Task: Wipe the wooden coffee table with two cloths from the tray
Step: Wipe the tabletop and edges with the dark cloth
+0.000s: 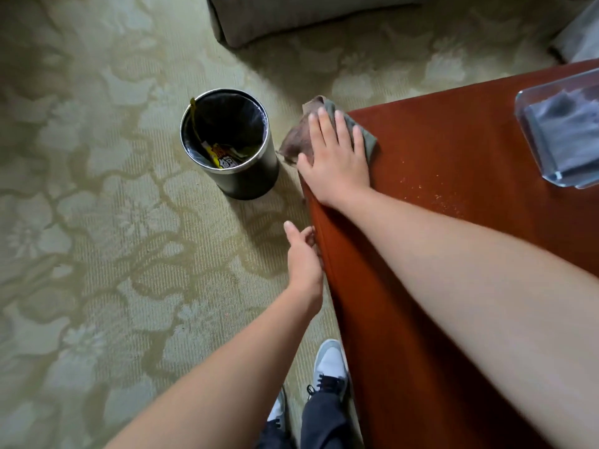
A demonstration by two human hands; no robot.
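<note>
A waste bin stands on the patterned carpet at centre left as a person wipes the wooden coffee table. At lower centre, the left hand is loosely cupped against the table's edge and holds nothing visible. Above it, the right hand lies flat, fingers straight, pressing a cloth onto the table's corner, part of it hanging over the edge. Crumbs lie scattered to the right.

The job looks best done by sweeping the crumbs toward the corner with steady, flat pressure and keeping the cupped hand just under the edge to catch them.

Counted: one bin, two hands, one cloth in use, one table, and one clear tray at upper right holding one folded cloth.
</note>
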